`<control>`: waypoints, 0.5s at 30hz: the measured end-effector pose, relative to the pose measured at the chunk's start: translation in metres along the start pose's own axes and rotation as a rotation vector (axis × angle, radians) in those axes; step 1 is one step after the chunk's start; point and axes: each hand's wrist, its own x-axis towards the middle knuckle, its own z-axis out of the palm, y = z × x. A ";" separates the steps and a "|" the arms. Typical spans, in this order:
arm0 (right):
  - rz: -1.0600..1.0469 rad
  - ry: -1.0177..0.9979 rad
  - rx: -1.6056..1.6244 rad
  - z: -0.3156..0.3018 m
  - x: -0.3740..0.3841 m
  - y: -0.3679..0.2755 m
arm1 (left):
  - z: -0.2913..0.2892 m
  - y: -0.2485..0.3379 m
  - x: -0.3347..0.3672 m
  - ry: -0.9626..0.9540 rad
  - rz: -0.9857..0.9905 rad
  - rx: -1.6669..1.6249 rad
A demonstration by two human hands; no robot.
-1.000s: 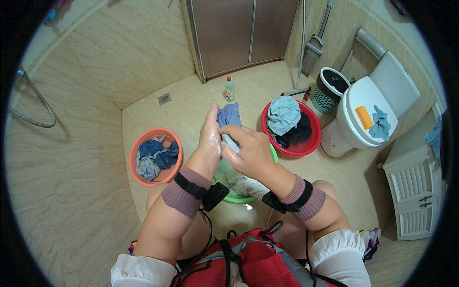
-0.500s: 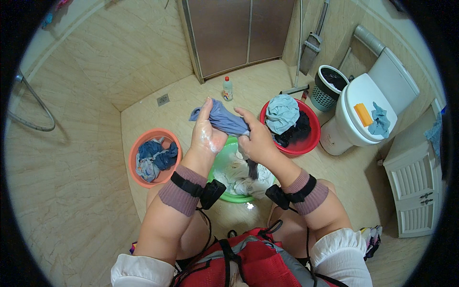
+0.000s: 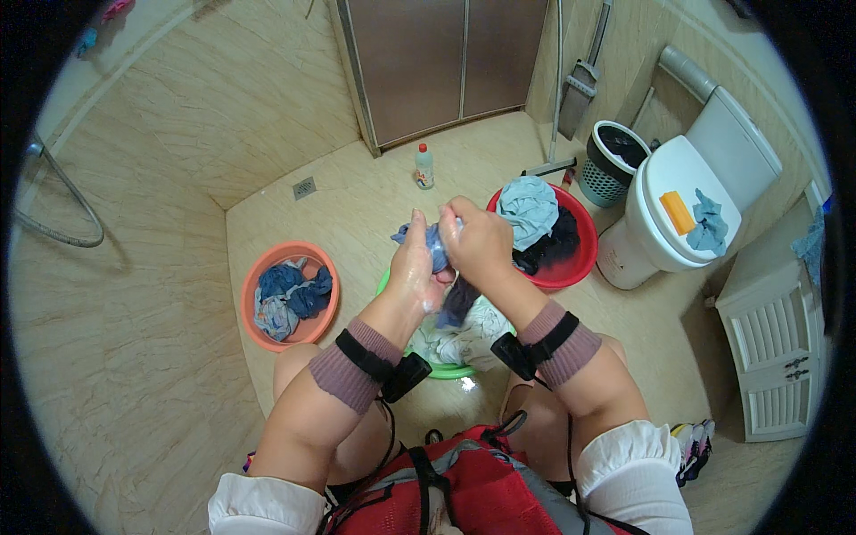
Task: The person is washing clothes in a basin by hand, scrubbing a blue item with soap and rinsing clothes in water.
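Observation:
Between my hands, over a green basin (image 3: 448,371), is a bunched blue-purple cloth (image 3: 434,246). My left hand (image 3: 414,272) cups it from the left, thumb pointing up, with wet suds on the palm and wrist. Clenched in a fist, my right hand (image 3: 481,242) grips the cloth on its right side. A dark, wet-looking end of cloth hangs below the hands towards the basin. White laundry (image 3: 468,334) lies in the basin, partly hidden by my hands and wrists. What kind of garment the cloth is cannot be made out.
An orange basin (image 3: 247,308) with blue clothes stands left; a red basin (image 3: 586,259) with light-blue and black clothes stands right. Beyond are a red-capped bottle (image 3: 424,168), a squeegee (image 3: 550,167) and a bin (image 3: 602,183). On the toilet (image 3: 664,183) lie an orange bar (image 3: 678,213) and blue cloth (image 3: 708,225).
My right hand has closed into a fist around the cloth. Both hands have come closer together, the cloth is more bunched, and its dark end hangs larger below.

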 end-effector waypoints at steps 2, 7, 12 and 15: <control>-0.093 -0.026 0.077 0.003 -0.018 -0.017 | 0.002 0.001 0.001 0.123 -0.008 -0.140; -0.058 0.028 0.201 0.006 -0.019 -0.026 | -0.020 0.007 0.007 -0.018 0.015 -0.210; 0.091 -0.023 0.086 0.009 -0.005 -0.013 | 0.016 0.018 -0.014 0.199 -0.016 -0.110; -0.217 -0.088 0.220 0.001 -0.031 -0.045 | -0.001 0.024 -0.008 0.267 0.019 -0.122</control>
